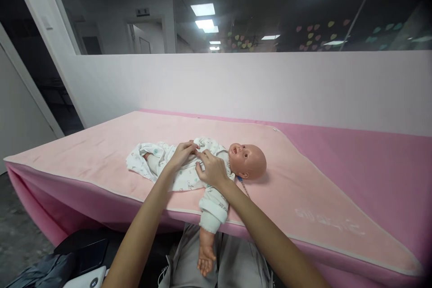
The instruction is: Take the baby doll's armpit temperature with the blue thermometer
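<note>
A baby doll (248, 161) lies on its back with its bare head to the right. It wears a white printed gown (189, 177), whose lower part is bunched around the legs at the left. Over the doll's chest, my left hand (183, 153) has bent fingers closed on the gown's front. Close beside it, my right hand (213, 168) pinches at the same cloth, its fingertips nearly meeting the left ones. Exactly what lies between the fingertips is hidden. The doll's near arm (206, 245) hangs over the table edge, its white sleeve (213, 207) gathered above the wrist.
Under the doll, a peach mat (94, 144) covers a pink padded table (371, 166). A white wall with a window (253, 85) stands behind. A white phone (86, 279) and dark cloth (40, 274) lie at lower left. Grey trousers (236, 261) show below the edge.
</note>
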The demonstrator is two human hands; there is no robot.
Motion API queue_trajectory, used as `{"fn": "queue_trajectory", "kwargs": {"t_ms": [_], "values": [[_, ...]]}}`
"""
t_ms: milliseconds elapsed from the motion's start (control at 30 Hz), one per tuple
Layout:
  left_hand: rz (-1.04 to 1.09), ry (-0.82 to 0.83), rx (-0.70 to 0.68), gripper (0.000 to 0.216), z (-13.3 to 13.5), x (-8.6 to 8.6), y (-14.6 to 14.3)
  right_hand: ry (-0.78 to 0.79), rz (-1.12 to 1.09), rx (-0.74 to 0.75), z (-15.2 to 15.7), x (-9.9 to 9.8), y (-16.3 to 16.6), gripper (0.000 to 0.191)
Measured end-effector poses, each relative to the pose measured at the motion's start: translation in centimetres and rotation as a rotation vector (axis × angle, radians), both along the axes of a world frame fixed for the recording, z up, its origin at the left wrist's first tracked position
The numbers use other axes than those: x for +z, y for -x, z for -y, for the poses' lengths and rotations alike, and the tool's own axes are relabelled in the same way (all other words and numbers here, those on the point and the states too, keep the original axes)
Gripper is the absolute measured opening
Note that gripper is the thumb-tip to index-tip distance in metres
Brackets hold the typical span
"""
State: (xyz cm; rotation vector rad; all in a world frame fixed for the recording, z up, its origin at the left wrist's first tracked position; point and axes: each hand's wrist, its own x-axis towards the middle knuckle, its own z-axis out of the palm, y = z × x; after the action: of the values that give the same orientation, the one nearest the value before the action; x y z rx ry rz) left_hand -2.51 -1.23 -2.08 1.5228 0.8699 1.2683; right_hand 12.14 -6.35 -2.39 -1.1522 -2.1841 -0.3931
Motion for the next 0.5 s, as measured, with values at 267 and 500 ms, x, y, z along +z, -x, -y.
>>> {"fn": "queue_trajectory", "kwargs": {"t_ms": [267,500], "values": [[-0.15,-0.12,-0.149,0.02,3.0,0.0,1.1,-0.002,-0.079,0.045,-0.2,-0.5,-0.3,0.015],[-0.218,-0.077,-0.227,0.039,3.4,0.1,1.8,-0.015,-0.18,0.125,-0.5,-0.8,-0.5,0.012]]}}
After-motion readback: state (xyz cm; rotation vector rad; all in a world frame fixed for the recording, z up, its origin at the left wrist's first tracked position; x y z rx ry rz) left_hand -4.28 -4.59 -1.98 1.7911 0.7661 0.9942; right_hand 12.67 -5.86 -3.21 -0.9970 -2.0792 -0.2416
